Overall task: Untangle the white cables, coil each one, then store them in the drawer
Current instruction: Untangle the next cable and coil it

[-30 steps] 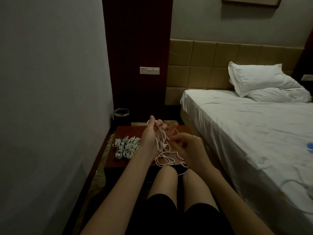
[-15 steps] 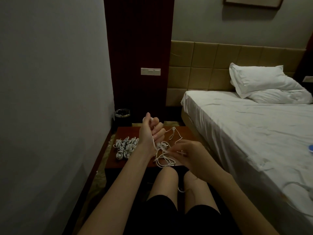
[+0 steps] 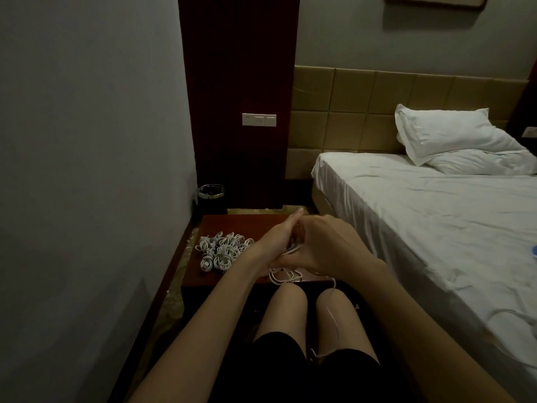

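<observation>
Over the near edge of the dark red nightstand (image 3: 241,225), a tangled white cable (image 3: 286,274) is bunched between both hands, a few loose loops spilling out below them at 6 o'clock and one thin strand trailing down over the right knee to the black shorts (image 3: 290,370). The left hand (image 3: 279,237) is curled around the bundle with its thumb pointing up; the right hand (image 3: 322,245) closes over it from 3 o'clock, fingers bent onto the same strands (how exactly the cable is pinched inside is hidden). At 9 o'clock from the hands, a pile of coiled white cables (image 3: 222,250) rests on the nightstand top, just beside the left wrist. Beyond the nightstand, at 11 o'clock, a small black bin (image 3: 211,196) stands on the floor against the wall. From 1 to 4 o'clock lies a bed (image 3: 436,216) with white sheets and two pillows (image 3: 453,138), backed by a tan padded headboard (image 3: 348,112). A switch panel (image 3: 259,120) sits at 12 o'clock.
</observation>
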{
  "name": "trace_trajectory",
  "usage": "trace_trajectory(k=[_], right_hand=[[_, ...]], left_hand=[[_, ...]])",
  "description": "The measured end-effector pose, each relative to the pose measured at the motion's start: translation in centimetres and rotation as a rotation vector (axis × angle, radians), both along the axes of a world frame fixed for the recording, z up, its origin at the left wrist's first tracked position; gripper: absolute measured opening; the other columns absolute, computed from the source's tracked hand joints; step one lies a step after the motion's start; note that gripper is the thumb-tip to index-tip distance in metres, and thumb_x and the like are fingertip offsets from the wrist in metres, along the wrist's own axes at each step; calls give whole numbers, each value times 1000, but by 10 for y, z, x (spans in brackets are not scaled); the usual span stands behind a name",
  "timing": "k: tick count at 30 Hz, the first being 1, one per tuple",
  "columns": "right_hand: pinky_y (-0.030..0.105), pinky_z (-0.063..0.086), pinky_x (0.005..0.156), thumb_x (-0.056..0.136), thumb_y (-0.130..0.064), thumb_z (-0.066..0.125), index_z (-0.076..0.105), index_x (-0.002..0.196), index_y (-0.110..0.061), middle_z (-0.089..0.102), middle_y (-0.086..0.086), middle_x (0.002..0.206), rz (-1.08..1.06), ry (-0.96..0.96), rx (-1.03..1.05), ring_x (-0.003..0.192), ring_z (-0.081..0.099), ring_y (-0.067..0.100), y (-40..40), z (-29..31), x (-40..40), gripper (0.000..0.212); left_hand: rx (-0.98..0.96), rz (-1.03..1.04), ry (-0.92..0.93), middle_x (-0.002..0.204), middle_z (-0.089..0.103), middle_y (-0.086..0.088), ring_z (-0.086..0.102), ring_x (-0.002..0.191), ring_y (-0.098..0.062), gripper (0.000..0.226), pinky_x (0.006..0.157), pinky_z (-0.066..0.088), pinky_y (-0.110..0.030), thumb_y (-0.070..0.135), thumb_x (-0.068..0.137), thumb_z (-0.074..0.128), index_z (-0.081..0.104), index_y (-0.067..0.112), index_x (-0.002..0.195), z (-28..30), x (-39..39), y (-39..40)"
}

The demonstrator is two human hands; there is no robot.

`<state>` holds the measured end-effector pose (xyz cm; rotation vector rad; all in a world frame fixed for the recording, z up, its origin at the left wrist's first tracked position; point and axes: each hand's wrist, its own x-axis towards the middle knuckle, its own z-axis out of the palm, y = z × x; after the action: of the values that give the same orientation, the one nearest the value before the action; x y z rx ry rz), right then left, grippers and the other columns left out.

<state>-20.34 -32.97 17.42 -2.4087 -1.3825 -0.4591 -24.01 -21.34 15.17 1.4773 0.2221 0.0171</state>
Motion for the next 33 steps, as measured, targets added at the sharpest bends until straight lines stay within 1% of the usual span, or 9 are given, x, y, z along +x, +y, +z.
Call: trace_trajectory(k=[4, 6, 8, 13, 16, 20, 26, 29, 33], right_hand=[[14, 47, 58, 77, -39, 77, 73, 89, -11, 71, -7, 74, 167, 310, -22, 61, 63, 3, 0, 0, 3, 30], [26, 56, 67, 81, -28, 76, 72, 89, -12, 72, 1, 81, 234, 505, -2, 71, 68, 10, -9, 5, 13, 19], [32, 58, 76, 83, -17, 72, 71, 92, -14, 70, 3, 89, 313, 557, 24, 81, 68, 14, -19, 12, 22, 10], [31, 59, 71, 76, -30, 71, 67, 88, -24, 70, 0, 84, 334, 451, 220, 77, 69, 12, -27, 16, 26, 14], [35, 57, 63, 66, -47, 73, 60, 88, -9, 69, 9, 73, 246, 500, 315, 67, 69, 21, -21, 8, 32, 46], [32, 47, 59, 75, -33, 73, 60, 82, 2, 59, 18, 72, 263, 746, 329, 65, 54, 28, -24, 1, 44, 38], [27, 55, 69, 80, -21, 62, 67, 98, -11, 69, 7, 88, 374, 907, 399, 85, 66, 27, -40, 17, 40, 21], [16, 53, 62, 84, -13, 64, 68, 90, -13, 69, 0, 78, 327, 796, 494, 71, 67, 7, -24, 12, 36, 7], [13, 46, 48, 86, -13, 67, 66, 81, -18, 68, -7, 62, 177, 800, 606, 53, 61, 0, -27, 0, 43, 6]], left_hand=[[99, -70, 88, 87, 58, -41, 65, 50, -27, 67, 37, 40, -11, 52, 101, 31, 62, -6, 116, 5, -12, 1], [85, -118, 61, 58, 57, -14, 52, 40, -17, 64, 36, 35, -16, 57, 99, 31, 65, 9, 76, 1, -10, 3], [-11, -222, 51, 44, 36, 3, 28, 30, -5, 63, 32, 17, -16, 61, 97, 26, 44, 16, 57, -7, -6, 8], [-205, -450, 4, 39, 30, 6, 21, 26, 0, 65, 29, 13, -10, 70, 90, 24, 41, 15, 62, -14, 2, 2], [-370, -589, -48, 38, 34, 6, 27, 25, 1, 61, 29, 17, -8, 72, 80, 46, 47, 11, 72, -15, 2, 2], [-347, -749, -68, 42, 37, 10, 29, 28, 3, 41, 31, 12, -14, 53, 86, 62, 50, 19, 66, -21, -1, 5], [-210, -734, -25, 40, 33, 9, 25, 27, 2, 45, 31, 10, -16, 37, 99, 37, 42, 19, 58, -16, -3, 1], [-202, -700, -112, 39, 32, 10, 25, 28, 1, 54, 33, 7, -21, 42, 103, 23, 41, 14, 61, -7, -5, -11], [-241, -298, -241, 40, 29, 6, 23, 28, -3, 61, 32, 12, -17, 46, 102, 19, 59, 12, 70, -1, -5, 0]])
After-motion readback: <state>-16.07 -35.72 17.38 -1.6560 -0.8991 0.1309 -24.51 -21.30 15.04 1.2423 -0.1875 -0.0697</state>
